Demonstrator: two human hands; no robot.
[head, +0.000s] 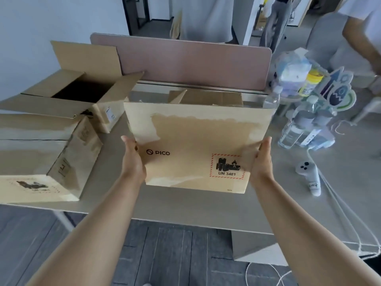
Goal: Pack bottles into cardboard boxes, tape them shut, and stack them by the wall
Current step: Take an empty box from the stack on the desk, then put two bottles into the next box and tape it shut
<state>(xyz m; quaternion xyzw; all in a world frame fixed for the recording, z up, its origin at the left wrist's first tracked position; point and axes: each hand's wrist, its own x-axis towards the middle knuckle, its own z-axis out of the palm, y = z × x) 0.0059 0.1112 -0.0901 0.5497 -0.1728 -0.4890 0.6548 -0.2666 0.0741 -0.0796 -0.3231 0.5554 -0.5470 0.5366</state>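
Note:
I hold a brown cardboard box (pixel 195 145) marked PICO and UN 3481 over the middle of the grey table (pixel 185 205). My left hand (pixel 132 159) grips its left side and my right hand (pixel 262 159) grips its right side. Its printed face is turned toward me, and its top flaps stand open behind that face. Several clear plastic bottles (pixel 296 129) stand at the right of the table, close to the box's right edge. The inside of the held box is hidden.
At the far left an open box (pixel 78 89) shows a dark inside, and a closed box (pixel 41 157) lies in front of it. A pink divider (pixel 185 65) runs along the table's back. A white controller (pixel 309 174) and cables lie right. People stand behind.

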